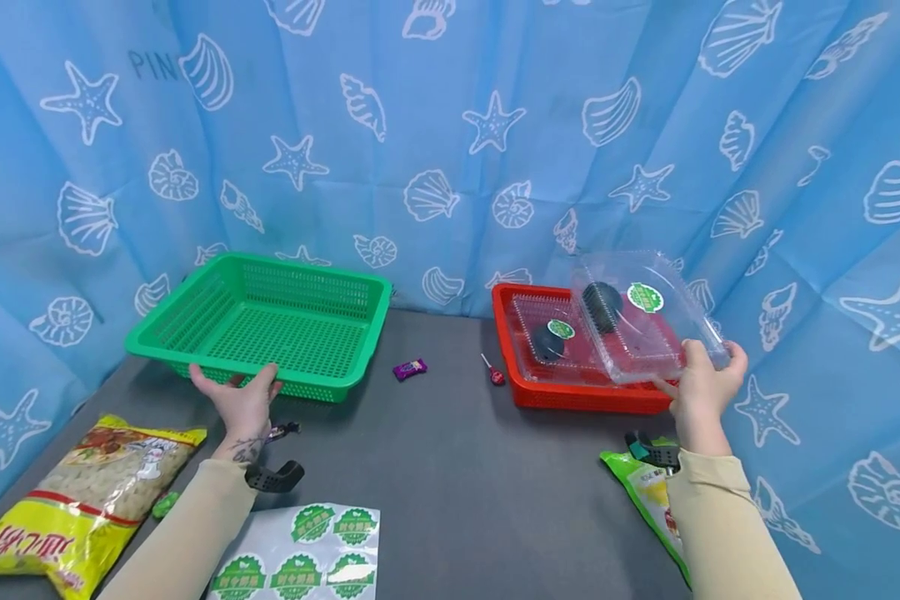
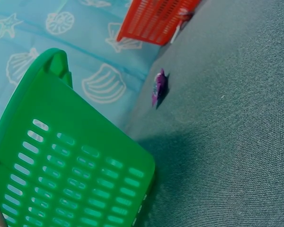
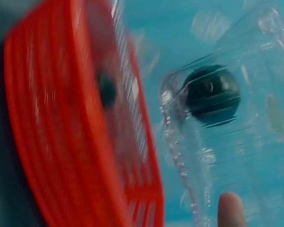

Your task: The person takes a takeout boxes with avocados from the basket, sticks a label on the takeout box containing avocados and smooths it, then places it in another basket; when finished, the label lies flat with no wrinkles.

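My right hand [image 1: 701, 396] pinches the near right corner of a clear plastic box [image 1: 663, 346], which is tilted and raised over the red basket [image 1: 585, 397]. A dark round thing [image 1: 602, 304] lies inside it, and a green round sticker [image 1: 646, 297] is on the lid. Inside the red basket is a second clear box [image 1: 528, 321] with another dark round thing [image 1: 548, 343] and a similar sticker. At the near side of the green basket [image 1: 330, 382], my left hand [image 1: 242, 410] grips the rim, some fingers hidden against the basket. One fingertip shows in the left wrist view.
Between the baskets lie a purple-wrapped candy [image 1: 409, 369] and a red lollipop [image 1: 496, 375]. A yellow macaroni bag [image 1: 93, 500] and a sticker sheet [image 1: 322, 542] lie near left. A green bag [image 1: 648, 492] sits by the right forearm. A blue curtain [image 1: 435, 125] hangs behind.
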The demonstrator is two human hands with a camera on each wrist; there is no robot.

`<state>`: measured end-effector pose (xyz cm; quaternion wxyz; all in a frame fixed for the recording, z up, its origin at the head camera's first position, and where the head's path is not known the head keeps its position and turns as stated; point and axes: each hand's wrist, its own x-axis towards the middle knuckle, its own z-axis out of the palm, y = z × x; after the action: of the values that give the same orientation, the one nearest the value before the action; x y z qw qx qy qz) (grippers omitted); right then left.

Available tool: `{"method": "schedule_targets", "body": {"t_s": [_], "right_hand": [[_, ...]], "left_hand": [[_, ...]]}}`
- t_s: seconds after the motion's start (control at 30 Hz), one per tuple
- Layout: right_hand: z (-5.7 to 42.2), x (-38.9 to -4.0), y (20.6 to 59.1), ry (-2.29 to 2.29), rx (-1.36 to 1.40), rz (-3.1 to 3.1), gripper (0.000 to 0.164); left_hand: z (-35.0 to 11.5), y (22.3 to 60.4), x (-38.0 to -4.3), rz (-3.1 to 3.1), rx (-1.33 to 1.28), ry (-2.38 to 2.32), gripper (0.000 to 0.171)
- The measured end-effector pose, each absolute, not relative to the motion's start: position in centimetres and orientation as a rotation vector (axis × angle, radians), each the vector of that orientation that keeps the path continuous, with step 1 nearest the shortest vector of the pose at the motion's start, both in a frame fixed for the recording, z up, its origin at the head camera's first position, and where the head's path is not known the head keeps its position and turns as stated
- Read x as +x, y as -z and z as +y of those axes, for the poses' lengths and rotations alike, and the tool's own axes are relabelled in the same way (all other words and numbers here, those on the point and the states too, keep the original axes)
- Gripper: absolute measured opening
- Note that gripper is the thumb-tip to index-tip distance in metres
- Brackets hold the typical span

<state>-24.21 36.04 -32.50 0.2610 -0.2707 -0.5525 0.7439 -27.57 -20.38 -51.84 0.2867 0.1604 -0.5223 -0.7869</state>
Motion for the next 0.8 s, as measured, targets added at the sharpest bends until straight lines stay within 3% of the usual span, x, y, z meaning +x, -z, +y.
{"method": "schedule_targets", "body": {"t_s": [0.4,0.8], "right_hand": [[39.8,-27.0,34.3,-1.905,-0.913,-1.533,0.055],[40.9,-27.2,35.7,-1.872,-1.0,-1.654,0.061]], "left_hand": [[-20.4,51.5,-27.2,-1.409,0.456,2.107,0.11],[-20.3,51.1,-27.0,-1.397,0.454,2.106,0.11]]}}
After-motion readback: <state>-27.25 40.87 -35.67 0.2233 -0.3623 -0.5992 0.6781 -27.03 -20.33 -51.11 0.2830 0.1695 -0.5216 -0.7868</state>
